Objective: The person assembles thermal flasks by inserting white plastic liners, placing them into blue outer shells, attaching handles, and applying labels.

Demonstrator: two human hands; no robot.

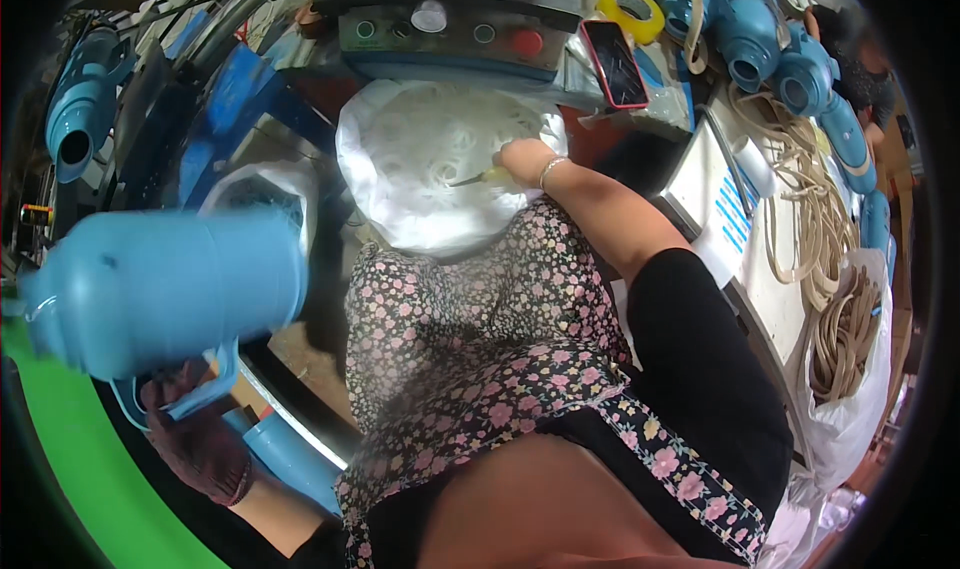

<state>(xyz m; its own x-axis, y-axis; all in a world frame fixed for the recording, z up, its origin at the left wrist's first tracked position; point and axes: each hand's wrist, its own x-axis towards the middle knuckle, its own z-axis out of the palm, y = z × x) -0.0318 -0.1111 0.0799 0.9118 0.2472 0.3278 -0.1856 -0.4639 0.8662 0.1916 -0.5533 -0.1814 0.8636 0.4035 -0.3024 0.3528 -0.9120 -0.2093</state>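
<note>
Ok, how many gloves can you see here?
1: the dark glove, on your left hand, which holds the blue flask. Your right hand, on the yellow-handled tool, is bare. Others may be hidden.

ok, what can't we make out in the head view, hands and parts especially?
All in the head view:
- Fine detail on the blue jug: motion blur.
- Left hand fingertips: dark glove, shade and the jug's handle obscure them.
- Full handle of the yellow-handled tool: partly covered by the right hand.
- Number of pale rings in the white bag: overlap and glare.
- Tool tip touching a ring or not: too small.
</note>
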